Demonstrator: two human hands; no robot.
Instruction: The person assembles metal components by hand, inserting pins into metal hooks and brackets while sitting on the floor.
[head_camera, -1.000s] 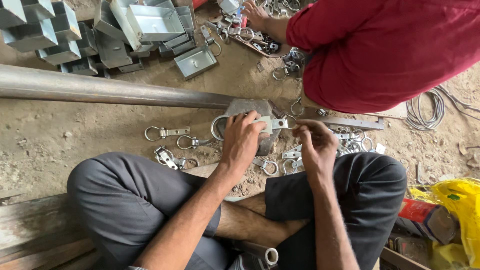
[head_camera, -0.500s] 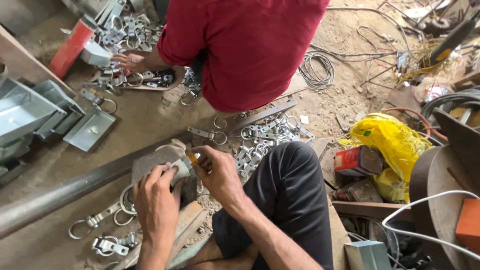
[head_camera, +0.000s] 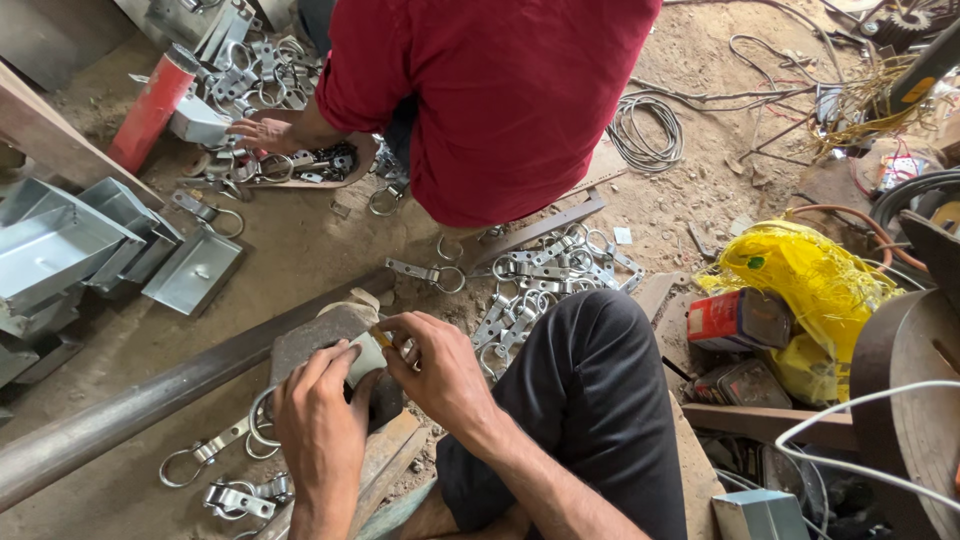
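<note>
Your left hand (head_camera: 322, 420) and your right hand (head_camera: 432, 372) meet over a small pale metal fitting (head_camera: 364, 358) that sits on a dark grey metal block (head_camera: 312, 340); the block rests against the long grey steel pipe (head_camera: 130, 400) on the sandy floor. The left grip is pressed around the fitting from below, with the fingertips on its edge. The right grip pinches a small yellowish part (head_camera: 383, 338) at the top of the fitting. I cannot tell what this small part is, because your fingers cover most of it.

Some risks I see from here:

- The fitting is small and both hands crowd it. If the pinch of the right hand slips, the little part may fall into the sand and be hard to find among the zinc-plated ring clamps (head_camera: 545, 270) scattered beside your knee.
- The block seems only to lean on the pipe. A hard push could tip it or make it slide, and your fingers are between it and the fitting.
- The stamped edges look thin, so a slip could cut the bare fingertips.
- A ring clamp with a strap (head_camera: 215, 452) lies just under your left wrist; it may catch the hand when you draw back.
- The person in the red shirt (head_camera: 510, 90) works near, with a hand (head_camera: 262, 133) in another pile, so thrown pieces could reach them.
</note>
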